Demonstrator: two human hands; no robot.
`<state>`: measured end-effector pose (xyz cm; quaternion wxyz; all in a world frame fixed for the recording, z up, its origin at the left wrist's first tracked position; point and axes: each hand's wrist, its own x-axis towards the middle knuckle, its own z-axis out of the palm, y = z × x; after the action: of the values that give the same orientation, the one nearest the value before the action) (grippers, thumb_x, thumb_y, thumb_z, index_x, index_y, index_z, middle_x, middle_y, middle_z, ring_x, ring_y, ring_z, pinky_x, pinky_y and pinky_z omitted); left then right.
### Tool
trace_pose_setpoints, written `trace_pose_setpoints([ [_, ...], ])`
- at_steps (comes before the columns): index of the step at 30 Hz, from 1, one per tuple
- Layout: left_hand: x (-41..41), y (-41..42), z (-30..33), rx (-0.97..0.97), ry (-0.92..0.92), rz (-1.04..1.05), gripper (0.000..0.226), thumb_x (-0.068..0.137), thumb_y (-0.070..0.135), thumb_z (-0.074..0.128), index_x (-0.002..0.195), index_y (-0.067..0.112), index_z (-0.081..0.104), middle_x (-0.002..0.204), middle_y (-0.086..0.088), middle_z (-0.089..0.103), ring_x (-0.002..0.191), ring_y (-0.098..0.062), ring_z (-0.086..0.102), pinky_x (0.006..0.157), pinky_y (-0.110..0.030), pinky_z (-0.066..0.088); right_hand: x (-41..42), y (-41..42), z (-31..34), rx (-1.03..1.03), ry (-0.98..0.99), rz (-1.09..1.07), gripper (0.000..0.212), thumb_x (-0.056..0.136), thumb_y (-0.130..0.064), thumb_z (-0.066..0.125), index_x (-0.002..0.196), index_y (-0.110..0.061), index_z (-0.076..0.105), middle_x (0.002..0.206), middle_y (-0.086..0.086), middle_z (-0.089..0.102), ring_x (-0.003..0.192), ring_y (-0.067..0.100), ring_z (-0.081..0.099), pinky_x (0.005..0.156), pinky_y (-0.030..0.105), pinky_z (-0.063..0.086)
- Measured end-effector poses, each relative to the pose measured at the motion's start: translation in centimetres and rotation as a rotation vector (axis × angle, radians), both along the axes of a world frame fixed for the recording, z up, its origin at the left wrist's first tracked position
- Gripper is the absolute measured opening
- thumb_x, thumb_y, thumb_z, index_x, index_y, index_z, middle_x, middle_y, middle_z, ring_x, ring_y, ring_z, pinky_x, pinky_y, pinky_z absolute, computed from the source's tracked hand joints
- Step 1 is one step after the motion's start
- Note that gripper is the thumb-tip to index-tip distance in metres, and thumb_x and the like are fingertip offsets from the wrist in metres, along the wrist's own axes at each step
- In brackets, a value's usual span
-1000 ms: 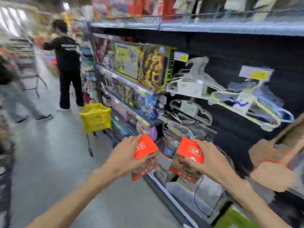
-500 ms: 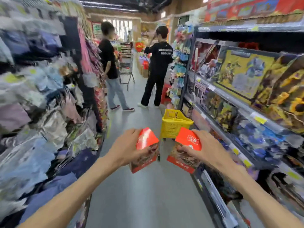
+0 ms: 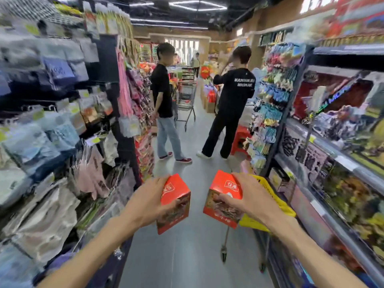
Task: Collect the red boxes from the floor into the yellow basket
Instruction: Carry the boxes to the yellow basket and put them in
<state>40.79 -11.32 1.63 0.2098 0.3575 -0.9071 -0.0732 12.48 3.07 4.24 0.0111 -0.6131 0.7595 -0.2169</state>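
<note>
My left hand [image 3: 148, 201] grips one red box [image 3: 175, 201] at chest height over the aisle floor. A second red box [image 3: 223, 201] sits in my right hand [image 3: 250, 199], a short gap to the right of the first. The yellow basket [image 3: 276, 204] stands on a wheeled frame just behind my right hand, close to the right shelving; my hand and box hide most of it. Both boxes have red tops and a food picture on the side.
Shelving lines both sides of the narrow grey aisle: hanging clothing packs left [image 3: 52, 142], toy boxes right [image 3: 342, 152]. Two people [image 3: 164, 100] [image 3: 230, 104] stand ahead by a metal shopping cart [image 3: 186, 96]. A red stool [image 3: 240, 140] sits by the right shelf.
My view has swung left from the right shelf to look down the aisle. The basket has come much nearer, now just behind my right hand. Both hands still hold their boxes.
</note>
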Motion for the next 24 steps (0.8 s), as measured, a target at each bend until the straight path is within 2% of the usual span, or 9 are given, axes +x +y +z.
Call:
trace_pose_setpoints([
  [5, -5.7, -13.0, 0.5, 0.019, 0.013, -0.009, 0.083, 0.08, 0.075, 0.05, 0.146, 0.026, 0.034, 0.133, 0.003, 0.054, 0.122, -0.018, 0.05, 0.099, -0.039, 0.045, -5.2, -12.2, 0.7, -0.035, 0.039, -0.012, 0.081, 0.072, -0.084, 0.054, 0.13, -0.028, 0.046, 0.105, -0.01, 0.048, 0.101, 0.014, 0.052, 0.085, 0.035, 0.048],
  [8, -10.0, -21.2, 0.5, 0.014, 0.017, -0.057, 0.082, 0.08, 0.076, 0.05, 0.147, 0.032, 0.032, 0.13, 0.005, 0.055, 0.118, -0.017, 0.052, 0.095, -0.039, 0.047, -9.0, -19.6, 0.1, -0.027, 0.065, -0.024, 0.086, 0.073, -0.086, 0.052, 0.135, -0.027, 0.043, 0.113, -0.009, 0.051, 0.106, 0.014, 0.051, 0.091, 0.036, 0.046],
  [11, -14.9, -29.8, 0.6, 0.008, 0.016, -0.12, 0.085, 0.08, 0.078, 0.049, 0.147, 0.028, 0.033, 0.133, 0.004, 0.054, 0.118, -0.017, 0.052, 0.095, -0.037, 0.046, -13.0, -27.1, -0.4, -0.029, 0.064, -0.075, 0.091, 0.073, -0.086, 0.051, 0.14, -0.026, 0.04, 0.123, -0.007, 0.052, 0.112, 0.013, 0.05, 0.095, 0.038, 0.046],
  [14, -20.8, -37.5, 1.5, 0.003, 0.013, -0.186, 0.091, 0.076, 0.083, 0.041, 0.145, 0.024, 0.037, 0.128, 0.002, 0.056, 0.118, -0.018, 0.052, 0.094, -0.037, 0.046, -17.3, -33.5, -0.3, -0.023, 0.061, -0.143, 0.089, 0.074, -0.085, 0.051, 0.14, -0.025, 0.041, 0.122, -0.007, 0.053, 0.112, 0.014, 0.049, 0.092, 0.033, 0.045],
  [18, -30.0, -46.2, 2.7, 0.017, -0.002, -0.317, 0.094, 0.075, 0.083, 0.043, 0.148, 0.024, 0.035, 0.135, 0.003, 0.053, 0.124, -0.018, 0.049, 0.096, -0.036, 0.044, -23.6, -40.1, 0.5, -0.009, 0.052, -0.264, 0.089, 0.075, -0.086, 0.049, 0.14, -0.026, 0.04, 0.124, -0.007, 0.052, 0.112, 0.012, 0.048, 0.088, 0.028, 0.041],
  [22, -40.3, -53.3, 2.3, -0.003, -0.027, -0.47, 0.09, 0.076, 0.081, 0.045, 0.148, 0.027, 0.033, 0.131, 0.002, 0.054, 0.119, -0.022, 0.05, 0.096, -0.038, 0.041, -30.5, -44.3, 0.3, 0.001, 0.046, -0.401, 0.09, 0.074, -0.087, 0.049, 0.139, -0.026, 0.041, 0.127, -0.004, 0.053, 0.115, 0.017, 0.051, 0.093, 0.035, 0.046],
  [24, -45.7, -56.0, 1.7, -0.002, -0.034, -0.534, 0.087, 0.081, 0.073, 0.054, 0.149, 0.024, 0.033, 0.134, 0.002, 0.051, 0.122, -0.021, 0.047, 0.096, -0.037, 0.039, -34.2, -45.9, -0.5, 0.006, 0.048, -0.477, 0.091, 0.073, -0.087, 0.049, 0.14, -0.025, 0.041, 0.129, -0.003, 0.053, 0.117, 0.017, 0.051, 0.095, 0.035, 0.046],
])
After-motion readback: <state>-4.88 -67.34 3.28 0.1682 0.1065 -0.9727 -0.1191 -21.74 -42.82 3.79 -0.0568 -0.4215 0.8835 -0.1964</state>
